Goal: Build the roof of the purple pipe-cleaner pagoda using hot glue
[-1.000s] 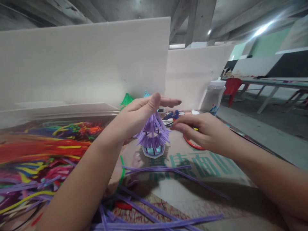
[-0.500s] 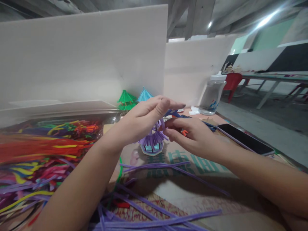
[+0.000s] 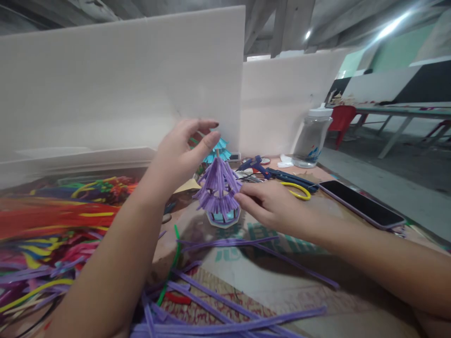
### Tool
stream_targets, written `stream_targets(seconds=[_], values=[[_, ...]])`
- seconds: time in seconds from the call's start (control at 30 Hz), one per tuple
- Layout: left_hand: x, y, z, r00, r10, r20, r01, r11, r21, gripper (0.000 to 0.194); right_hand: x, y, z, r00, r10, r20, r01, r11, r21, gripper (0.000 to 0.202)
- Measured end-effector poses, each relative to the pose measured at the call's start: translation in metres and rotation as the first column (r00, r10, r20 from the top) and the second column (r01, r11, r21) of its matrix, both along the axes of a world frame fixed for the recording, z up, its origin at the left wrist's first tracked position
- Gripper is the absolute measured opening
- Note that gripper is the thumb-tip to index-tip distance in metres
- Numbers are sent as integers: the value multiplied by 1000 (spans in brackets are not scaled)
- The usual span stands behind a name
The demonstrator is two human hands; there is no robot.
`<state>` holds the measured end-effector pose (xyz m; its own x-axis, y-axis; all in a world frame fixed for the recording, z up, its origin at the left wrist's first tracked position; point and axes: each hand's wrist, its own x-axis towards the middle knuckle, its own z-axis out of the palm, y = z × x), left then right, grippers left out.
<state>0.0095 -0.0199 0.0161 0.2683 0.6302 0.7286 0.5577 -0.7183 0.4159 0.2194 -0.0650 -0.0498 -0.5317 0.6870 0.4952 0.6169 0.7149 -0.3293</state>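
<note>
A small two-tiered pavilion model [image 3: 220, 180], roofed with purple pipe cleaners, stands upright on an octagonal base with a light blue floor. My left hand [image 3: 186, 152] is raised just left of its peak, thumb and fingers apart with nothing between them. At the right edge of the roof, my right hand [image 3: 266, 202] pinches the end of a purple pipe cleaner strip; its fingertips partly hide the contact. Behind stands a light blue pavilion model [image 3: 220, 149], mostly covered by my left hand. Loose purple pipe cleaners [image 3: 229, 242] lie in front.
Many coloured pipe cleaners [image 3: 52, 216] are heaped at left. To the right are a blue glue gun [image 3: 255, 164], yellow-handled scissors [image 3: 299, 191], a phone [image 3: 362, 204] and a water bottle [image 3: 312, 138]. White boards [image 3: 123, 89] rise behind the table.
My left hand has moved left and up from over the purple pavilion, uncovering its roof, and now hides the green model. My right hand stays at the roof's right side.
</note>
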Motion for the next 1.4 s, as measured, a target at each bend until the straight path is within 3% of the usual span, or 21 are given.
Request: stream_targets(seconds=[0.17,0.43,0.7,1.07,1.4], values=[[-3,17,-8,993,43,-110,-56,992,-116,48,-3,9,-8,994,-65,86,67,997,-26,32],[2,17,-10,985,20,-170,-50,983,-174,41,-6,6,-11,992,-62,112,63,998,-11,34],[1,20,-11,985,-1,-174,-26,988,-154,39,-12,0,-20,961,-174,213,164,984,66,36],[1,16,-7,982,-3,-189,-28,987,-159,37,-13,2,-21,951,-146,271,151,989,4,40],[0,14,-7,981,-20,-194,-14,985,-172,37,-12,0,-10,980,-168,108,180,978,-106,27]])
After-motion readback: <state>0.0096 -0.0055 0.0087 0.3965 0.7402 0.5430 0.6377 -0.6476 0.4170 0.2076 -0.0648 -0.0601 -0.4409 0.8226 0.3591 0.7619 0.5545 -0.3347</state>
